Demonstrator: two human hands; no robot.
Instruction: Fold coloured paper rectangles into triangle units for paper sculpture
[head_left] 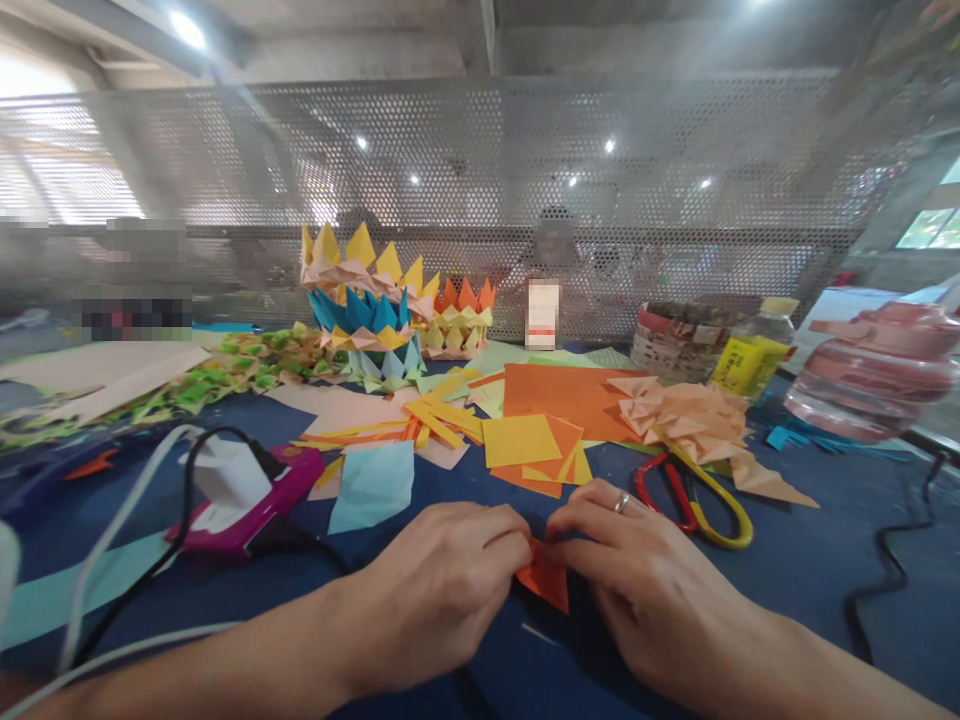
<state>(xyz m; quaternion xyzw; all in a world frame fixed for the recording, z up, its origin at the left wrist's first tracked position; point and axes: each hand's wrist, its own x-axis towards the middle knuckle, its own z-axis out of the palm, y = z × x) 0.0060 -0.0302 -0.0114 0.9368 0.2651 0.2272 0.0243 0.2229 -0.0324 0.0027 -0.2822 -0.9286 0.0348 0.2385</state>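
Observation:
My left hand (442,585) and my right hand (645,580) meet at a small folded orange paper piece (546,578) on the blue table (795,560). Both pinch it with closed fingers, the left at its left corner, the right along its top edge. A ring sits on my right hand. Just behind lie loose yellow and orange paper squares (529,445) and a light blue sheet (373,485). Red and yellow scissors (694,495) lie right of my right hand.
Folded paper crowns (367,300) stand at the back centre, with a pile of peach folded pieces (694,415) at right. A magenta power strip (247,495) with cables lies at left. Bottles (874,370) and a basket (675,340) stand back right. A perforated screen closes the rear.

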